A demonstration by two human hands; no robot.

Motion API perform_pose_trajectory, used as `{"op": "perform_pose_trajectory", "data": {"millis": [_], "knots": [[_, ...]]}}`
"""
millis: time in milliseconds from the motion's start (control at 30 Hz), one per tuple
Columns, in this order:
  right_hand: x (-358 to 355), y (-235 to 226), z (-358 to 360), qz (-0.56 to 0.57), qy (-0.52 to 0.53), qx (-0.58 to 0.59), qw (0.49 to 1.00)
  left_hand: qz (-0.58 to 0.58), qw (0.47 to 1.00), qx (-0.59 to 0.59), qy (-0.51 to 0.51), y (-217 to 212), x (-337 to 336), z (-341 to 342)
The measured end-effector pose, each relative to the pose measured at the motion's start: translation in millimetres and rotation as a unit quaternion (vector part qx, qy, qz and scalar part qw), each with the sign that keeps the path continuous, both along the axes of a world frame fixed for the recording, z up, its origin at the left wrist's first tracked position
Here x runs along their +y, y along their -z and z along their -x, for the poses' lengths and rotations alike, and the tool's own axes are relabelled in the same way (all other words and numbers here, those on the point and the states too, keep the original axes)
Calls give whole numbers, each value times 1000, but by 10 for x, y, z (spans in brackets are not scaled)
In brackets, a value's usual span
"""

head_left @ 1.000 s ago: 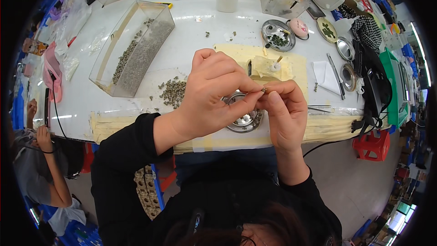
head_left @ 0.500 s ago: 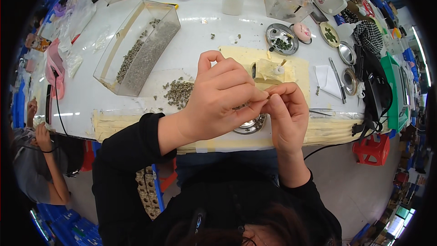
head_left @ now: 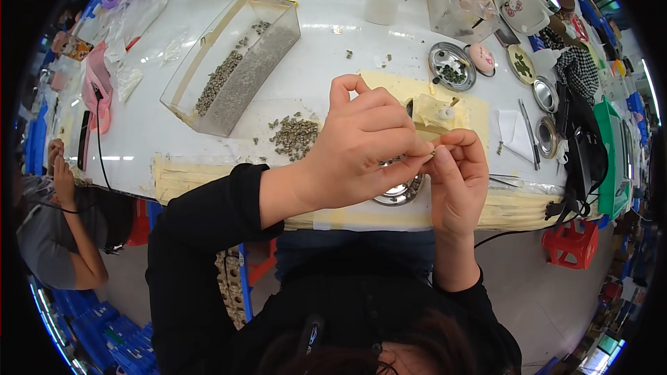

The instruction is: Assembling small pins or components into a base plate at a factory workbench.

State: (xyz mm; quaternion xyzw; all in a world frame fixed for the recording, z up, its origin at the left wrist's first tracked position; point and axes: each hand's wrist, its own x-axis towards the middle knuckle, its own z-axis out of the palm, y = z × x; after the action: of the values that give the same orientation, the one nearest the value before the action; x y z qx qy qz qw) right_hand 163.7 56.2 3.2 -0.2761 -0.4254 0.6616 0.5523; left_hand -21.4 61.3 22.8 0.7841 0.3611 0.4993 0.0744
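Note:
My left hand [head_left: 361, 149] and my right hand [head_left: 458, 177] meet fingertip to fingertip above a round metal dish [head_left: 397, 191] at the table's front edge. Between the pinched fingers sits a very small part [head_left: 432, 154], too tiny to make out. A loose heap of small grey-green parts [head_left: 293, 135] lies on the white table just left of my left hand. Behind my hands a pale yellow sheet [head_left: 472, 114] carries a small cream holder [head_left: 434, 112].
A long clear plastic tray [head_left: 233, 62] with more grey parts stands at the back left. Several small metal dishes [head_left: 451, 66], tweezers [head_left: 526, 132], a white squeeze bottle [head_left: 382, 1] and a patterned cup [head_left: 524, 8] fill the right side. Another person [head_left: 59, 229] sits at the lower left.
Both hands have stayed pressed together over the dish; the fingers have shifted only slightly around the small part. The view has drifted a little.

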Motion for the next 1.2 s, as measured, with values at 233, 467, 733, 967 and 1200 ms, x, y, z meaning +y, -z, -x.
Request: {"op": "perform_pose_trajectory", "data": {"millis": [233, 467, 733, 967, 1200], "knots": [[-37, -8, 44, -51, 56, -28, 997, 10, 1000, -1, -12, 2, -22, -3], [-59, -13, 47, -94, 82, -91, 988, 31, 999, -2, -12, -11, -37, -6], [18, 16, -62, 75, -75, 80, 991, 73, 992, -68, 75, -5, 18, 25], [-8, 10, -29, 24, -37, 43, 998, 107, 991, -61, 61, -16, 1, 27], [-91, 89, 118, -278, 183, -255, 908, 4, 999, 28, -29, 4, -28, -6]]}}
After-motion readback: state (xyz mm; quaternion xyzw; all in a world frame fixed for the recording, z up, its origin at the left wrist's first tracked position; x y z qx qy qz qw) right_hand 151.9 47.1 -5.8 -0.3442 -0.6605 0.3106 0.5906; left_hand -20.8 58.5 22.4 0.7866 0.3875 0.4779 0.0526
